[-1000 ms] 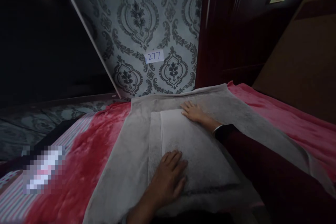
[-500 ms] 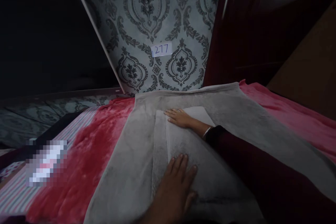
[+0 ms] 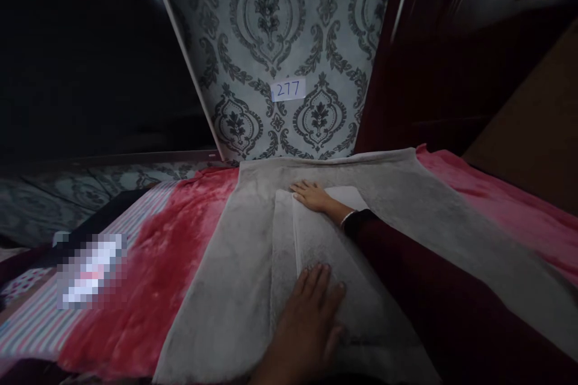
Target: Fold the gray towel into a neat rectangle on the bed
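Observation:
A folded pale grey plush cloth [image 3: 316, 237] lies on a larger grey plush blanket [image 3: 235, 264]. A straight edge or seam runs lengthwise along its left part. My right hand [image 3: 310, 195] rests flat at the far end of the folded cloth, fingers stretched out and pointing left; a bracelet circles the wrist. Nearer to me, my left hand [image 3: 311, 313] is spread over the lower part of the cloth, palm down. Neither hand grips anything. The near end of the folded cloth is partly hidden by my left hand and right sleeve.
A red and pink fleece blanket [image 3: 149, 271] lies beneath the grey one and shows on both sides. Striped bedding [image 3: 40, 319] is at the left. Behind stand a patterned wall [image 3: 271, 42] with a "277" paper label [image 3: 288, 89], a dark screen [image 3: 90, 72] and a dark red panel [image 3: 433, 72].
The view has shifted slightly, so the scene sits a little further right. My right hand has edged toward the far end of the folded cloth. My left hand stays nearly in place.

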Demonstrator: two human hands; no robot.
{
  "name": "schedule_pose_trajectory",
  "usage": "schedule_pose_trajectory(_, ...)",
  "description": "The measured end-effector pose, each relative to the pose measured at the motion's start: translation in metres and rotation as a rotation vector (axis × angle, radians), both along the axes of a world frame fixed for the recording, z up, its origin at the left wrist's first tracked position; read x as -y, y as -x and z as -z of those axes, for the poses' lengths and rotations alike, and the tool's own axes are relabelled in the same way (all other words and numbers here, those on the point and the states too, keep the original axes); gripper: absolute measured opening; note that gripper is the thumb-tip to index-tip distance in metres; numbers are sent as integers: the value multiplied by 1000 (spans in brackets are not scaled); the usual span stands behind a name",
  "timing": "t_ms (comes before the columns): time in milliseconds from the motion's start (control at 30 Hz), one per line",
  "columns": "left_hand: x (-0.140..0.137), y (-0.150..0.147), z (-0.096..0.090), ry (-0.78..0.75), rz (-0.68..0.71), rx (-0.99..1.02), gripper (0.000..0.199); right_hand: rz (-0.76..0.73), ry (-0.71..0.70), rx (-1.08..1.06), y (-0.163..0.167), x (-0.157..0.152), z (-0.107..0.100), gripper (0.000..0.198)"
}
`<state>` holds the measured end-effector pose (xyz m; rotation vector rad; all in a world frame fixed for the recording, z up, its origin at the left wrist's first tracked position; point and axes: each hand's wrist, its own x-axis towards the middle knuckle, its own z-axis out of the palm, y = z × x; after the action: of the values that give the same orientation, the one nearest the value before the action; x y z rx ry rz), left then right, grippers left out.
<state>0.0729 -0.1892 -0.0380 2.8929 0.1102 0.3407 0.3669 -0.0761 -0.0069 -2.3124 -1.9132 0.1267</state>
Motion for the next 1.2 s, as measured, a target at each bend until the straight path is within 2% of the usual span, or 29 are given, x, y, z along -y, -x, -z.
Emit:
schedule_pose_trajectory(67,0,-1,1,5,-2,21,70,65,-32,37,11,6,-8,57)
schedule_pose_trajectory(133,0,0,1,-6,1,29,66,66,-74,53,25,18,-14,57)
schedule_pose_trajectory(200,-1,5,0,-21,5,38,62,-55,-89,44,42,37,-16,55)
schedule_pose_trajectory(333,-2,23,0,-38,-35,66,63,-447,-22,21,71,76,-10,52)
schedule_pose_trajectory(433,-2,34,7,-61,-74,64,70,-556,10,4,77,79,-4,55)
schedule_pose_trajectory(633,-3,37,19,-122,-85,68,74,-436,29,-28,57,21,3,58)
schedule_pose_trajectory(833,-6,38,19,-220,-68,142,65,-313,33,-61,40,-25,8,55)
schedule_pose_trajectory(1000,-8,38,21,-251,-63,179,66,-244,14,-60,34,-42,12,54)
schedule_pose_trajectory(1200,-7,39,19,-237,-77,188,61,-215,25,-77,37,-44,6,55)
